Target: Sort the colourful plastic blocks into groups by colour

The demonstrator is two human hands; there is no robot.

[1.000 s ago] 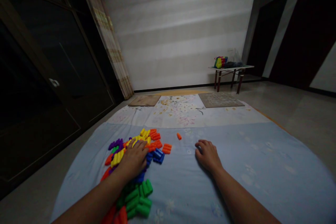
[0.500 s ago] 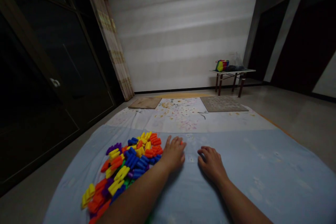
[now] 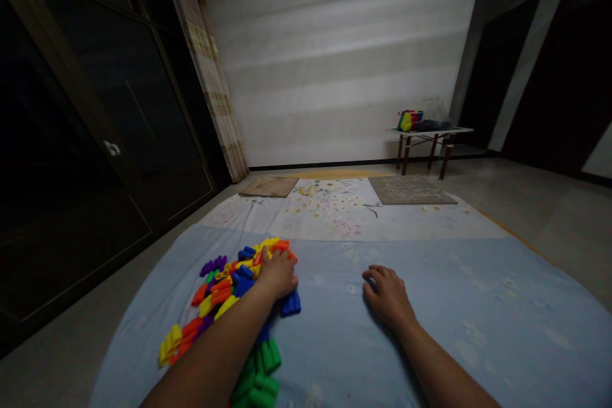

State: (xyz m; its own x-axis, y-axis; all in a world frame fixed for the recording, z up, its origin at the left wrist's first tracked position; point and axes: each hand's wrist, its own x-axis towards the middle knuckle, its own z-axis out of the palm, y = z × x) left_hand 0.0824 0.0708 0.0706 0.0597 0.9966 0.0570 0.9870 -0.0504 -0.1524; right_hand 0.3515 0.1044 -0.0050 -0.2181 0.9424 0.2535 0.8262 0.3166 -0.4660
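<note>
My left hand (image 3: 278, 273) lies over the upper right part of a pile of coloured plastic building blocks (image 3: 221, 294). Its fingers are apart and rest on orange blocks (image 3: 282, 245) and yellow ones, with no block plainly gripped; the palm's underside is hidden. Blue blocks (image 3: 291, 303) stick out just below the wrist, and green blocks (image 3: 261, 357) lie beside the forearm, which covers part of the pile. To the right, apart from the blocks, my right hand (image 3: 386, 293) rests on the light blue sheet (image 3: 335, 331), fingers loosely bent and holding nothing.
A flowered white cloth (image 3: 329, 210) covers the far part of the bed, with a brown mat (image 3: 270, 187) and a grey patterned mat (image 3: 412, 191) on it. Against the wall stands a small table (image 3: 430, 132) with a colourful bag (image 3: 410, 120). Dark cabinet doors (image 3: 95, 108) line the left.
My left hand has moved left from the bare sheet onto the pile. A small orange spot at its fingers earlier no longer shows there. My right hand has stayed in place.
</note>
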